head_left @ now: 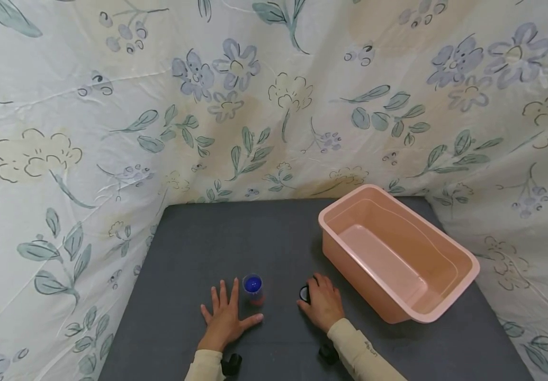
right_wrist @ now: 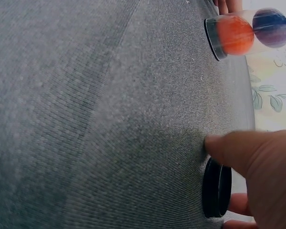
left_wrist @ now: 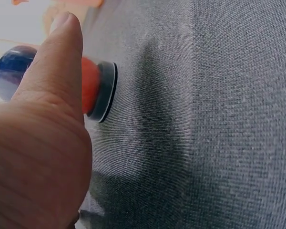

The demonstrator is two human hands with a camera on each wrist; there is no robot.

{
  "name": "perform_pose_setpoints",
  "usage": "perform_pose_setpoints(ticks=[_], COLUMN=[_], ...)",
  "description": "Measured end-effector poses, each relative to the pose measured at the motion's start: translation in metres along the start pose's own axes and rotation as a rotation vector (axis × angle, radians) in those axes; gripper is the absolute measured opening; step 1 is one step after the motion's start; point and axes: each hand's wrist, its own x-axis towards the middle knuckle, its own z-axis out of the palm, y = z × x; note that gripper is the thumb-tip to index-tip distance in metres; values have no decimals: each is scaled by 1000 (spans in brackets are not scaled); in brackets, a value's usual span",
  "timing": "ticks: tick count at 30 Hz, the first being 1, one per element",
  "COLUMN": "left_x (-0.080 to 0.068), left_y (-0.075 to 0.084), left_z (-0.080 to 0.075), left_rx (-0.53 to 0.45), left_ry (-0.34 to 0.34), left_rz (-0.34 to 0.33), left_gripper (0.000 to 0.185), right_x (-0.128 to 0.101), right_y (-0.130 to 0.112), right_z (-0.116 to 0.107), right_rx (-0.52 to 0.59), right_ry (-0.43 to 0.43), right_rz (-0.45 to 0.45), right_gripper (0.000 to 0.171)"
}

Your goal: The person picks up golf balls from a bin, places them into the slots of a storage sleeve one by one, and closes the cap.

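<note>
A clear tube (head_left: 253, 286) stands upright on the dark table, with a blue ball on top. In the right wrist view, the tube (right_wrist: 234, 35) shows an orange ball at its black base and dark blue balls above. My left hand (head_left: 225, 320) rests on the table just left of the tube, fingers spread and holding nothing. Its thumb (left_wrist: 55, 62) crosses in front of the tube in the left wrist view. To the right, my right hand (head_left: 323, 304) holds a round black lid (right_wrist: 217, 188) at table level between thumb and fingers. The hand partly hides the lid.
A deep pink plastic bin (head_left: 393, 259) stands at the right, close beside my right hand; I see no contents inside. Floral cloth (head_left: 254, 106) hangs behind and along both sides of the grey fabric-covered table (head_left: 235, 233).
</note>
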Motion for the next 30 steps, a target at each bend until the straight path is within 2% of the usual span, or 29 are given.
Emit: perform_pose_setpoints(ticks=[5, 11, 18, 22, 30], left_x=[1, 1, -5, -13, -28], left_y=[0, 4, 11, 17, 32], left_z=[0, -5, -27, -44, -71], left_rx=[-22, -66, -201, -255, -238], left_ry=[8, 57, 147, 200, 341], left_rz=[10, 57, 213, 268, 412], left_gripper=[124, 120, 97, 85, 69], right_x=[1, 3, 7, 5, 2], right_y=[-1, -3, -16, -31, -60], right_z=[-4, -13, -29, -40, -65], right_rx=[-10, -9, 31, 62, 101], right_ry=[7, 30, 67, 97, 164], right_rz=[-4, -25, -63, -105, -202], right_gripper=[50, 47, 41, 42, 46])
